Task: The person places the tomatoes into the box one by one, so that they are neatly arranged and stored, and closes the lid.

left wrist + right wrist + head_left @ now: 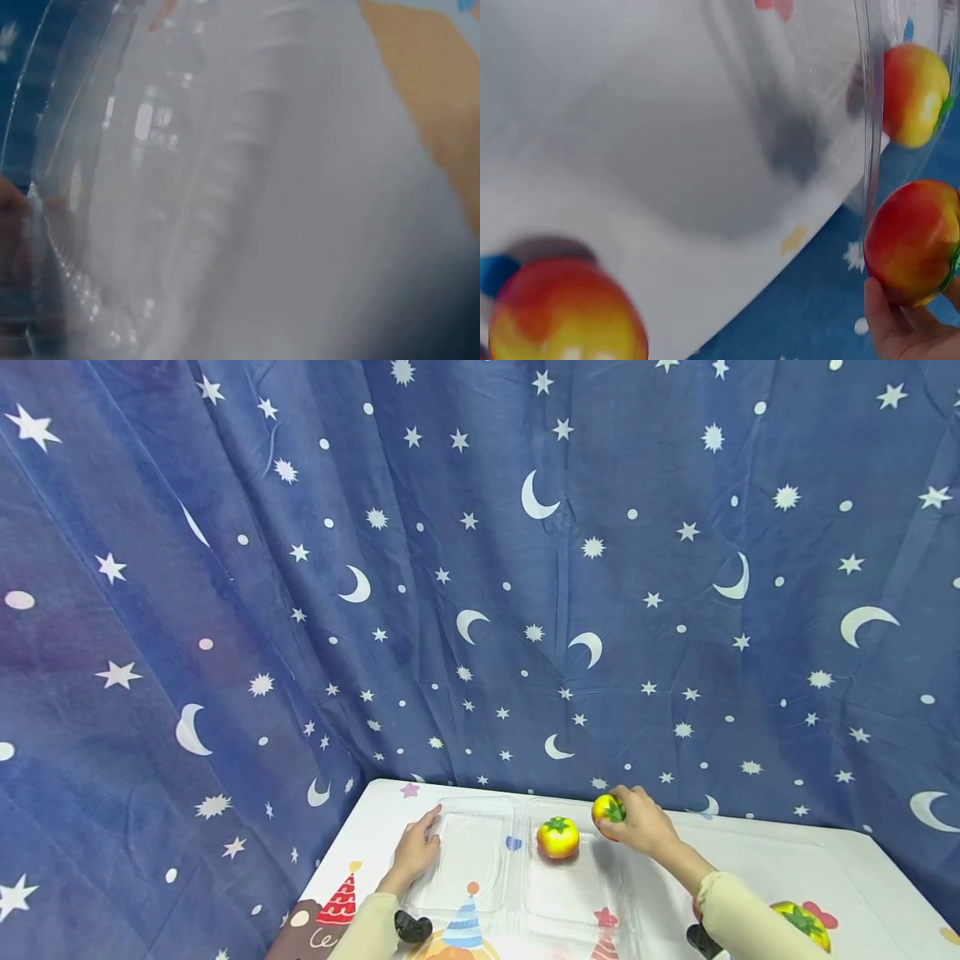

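In the head view, a clear plastic clamshell box [517,893] lies spread on the table, its two halves side by side. My left hand [415,853] rests at the left edge of the left half, thumb and forefinger apart; through the plastic in the left wrist view, bits of fingers [11,199] show. One red-and-yellow persimmon [558,837] with a green leafy cap sits inside the right half. At the far right corner of that half, my right hand [643,822] grips a second persimmon [911,244] from its right side, fingers curled round it.
More persimmons lie at the right front; one [801,925] shows partly behind the right sleeve. The white table [750,860] carries printed party hats and stars. A blue star-patterned curtain [480,568] hangs along its far and left sides.
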